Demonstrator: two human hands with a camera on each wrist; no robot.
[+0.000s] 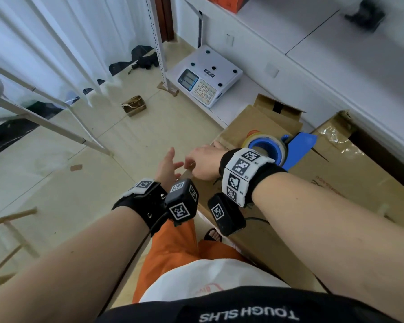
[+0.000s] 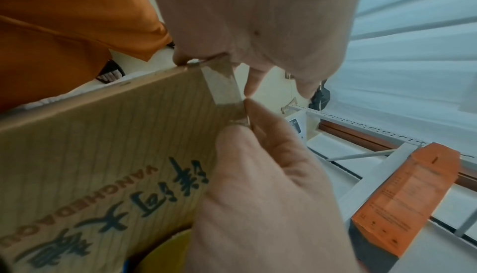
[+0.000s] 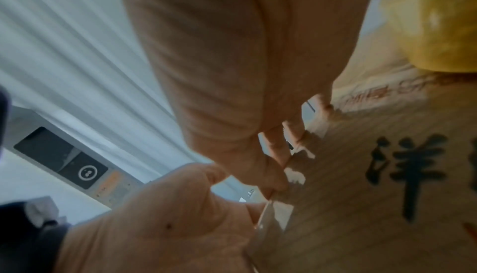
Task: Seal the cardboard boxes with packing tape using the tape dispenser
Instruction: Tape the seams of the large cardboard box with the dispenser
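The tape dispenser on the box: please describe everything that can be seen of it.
The tape dispenser looks like blue plastic, with a flat blue handle part pointing away to the right and a round blue hub. A roll of clear or pale packing tape sits around the hub; an orange part shows behind the roll. It rests on top of the cardboard box, beyond the right wrist band, which hides its near side. Neither hand touches it.
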